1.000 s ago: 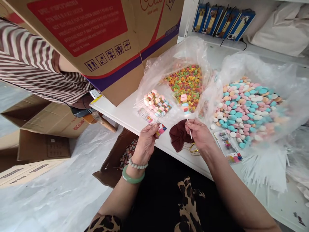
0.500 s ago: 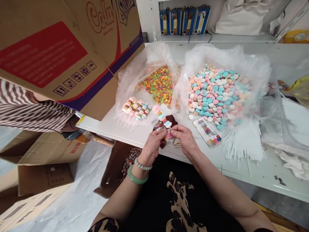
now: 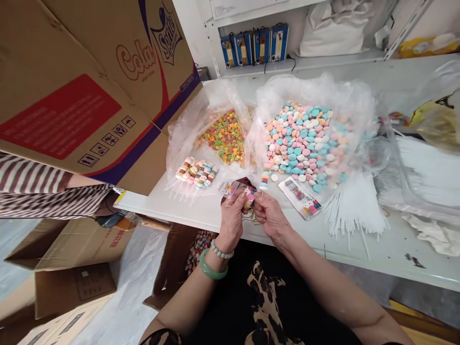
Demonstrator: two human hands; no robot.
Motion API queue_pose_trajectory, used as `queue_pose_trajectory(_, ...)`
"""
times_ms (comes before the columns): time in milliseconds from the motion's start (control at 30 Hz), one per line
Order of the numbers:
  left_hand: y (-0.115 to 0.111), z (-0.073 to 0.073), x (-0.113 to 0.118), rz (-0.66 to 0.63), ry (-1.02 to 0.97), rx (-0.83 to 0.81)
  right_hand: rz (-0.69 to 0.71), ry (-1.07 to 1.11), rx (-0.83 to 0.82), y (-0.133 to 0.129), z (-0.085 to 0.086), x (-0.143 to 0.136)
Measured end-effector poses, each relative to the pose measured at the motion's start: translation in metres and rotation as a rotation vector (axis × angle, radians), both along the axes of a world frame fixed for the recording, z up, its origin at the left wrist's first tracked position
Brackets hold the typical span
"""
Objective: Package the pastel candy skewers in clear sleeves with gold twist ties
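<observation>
My left hand [image 3: 232, 215] is closed on a small clear packet [image 3: 248, 194] with a colourful print. Just beside it, my right hand [image 3: 270, 213] pinches the lower end of a candy skewer [image 3: 265, 176], whose stacked pastel candies stand nearly upright above the fingers. The skewer and the packet are close together; whether they touch is not clear. Behind my left hand lies a dark maroon cloth-like thing [image 3: 246, 181]. Finished-looking candy skewers [image 3: 197, 172] lie side by side to the left, white sticks towards me.
Clear bags hold small ring candies [image 3: 230, 136] and pastel tablet candies [image 3: 298, 139]. Flat printed packets [image 3: 299, 197] and a bundle of white sticks [image 3: 354, 211] lie right. A large cardboard box [image 3: 93, 86] stands left, with a person's striped sleeve [image 3: 32, 177] below it.
My left hand has left the skewer's stick and now holds the printed packet. My right hand keeps the skewer, now more upright and to the right. The camera view has shifted.
</observation>
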State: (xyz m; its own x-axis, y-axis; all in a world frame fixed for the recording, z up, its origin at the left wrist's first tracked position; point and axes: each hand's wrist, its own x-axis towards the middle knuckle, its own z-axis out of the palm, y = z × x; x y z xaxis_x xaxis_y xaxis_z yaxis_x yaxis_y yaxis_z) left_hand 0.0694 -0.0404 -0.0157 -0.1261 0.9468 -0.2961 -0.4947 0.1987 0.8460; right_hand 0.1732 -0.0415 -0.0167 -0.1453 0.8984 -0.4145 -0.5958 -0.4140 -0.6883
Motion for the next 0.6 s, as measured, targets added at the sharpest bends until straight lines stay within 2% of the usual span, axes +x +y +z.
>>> queue_pose_trajectory(167,0.002,0.003,-0.005,-0.021,0.012,-0.045,-0.067,-0.097,0.002,0.0,0.004,-0.001)
queue_pose_trajectory(300,0.011,0.009,-0.021,0.064,-0.07,-0.078,-0.016,-0.184,0.013,0.001,0.004,0.004)
queue_pose_trajectory(400,0.015,0.011,-0.023,0.145,-0.11,-0.053,-0.028,-0.161,0.063,0.002,0.0,0.0)
queue_pose_trajectory(600,0.015,-0.002,-0.015,0.049,-0.22,0.009,-0.121,-0.13,0.088,0.004,-0.01,-0.012)
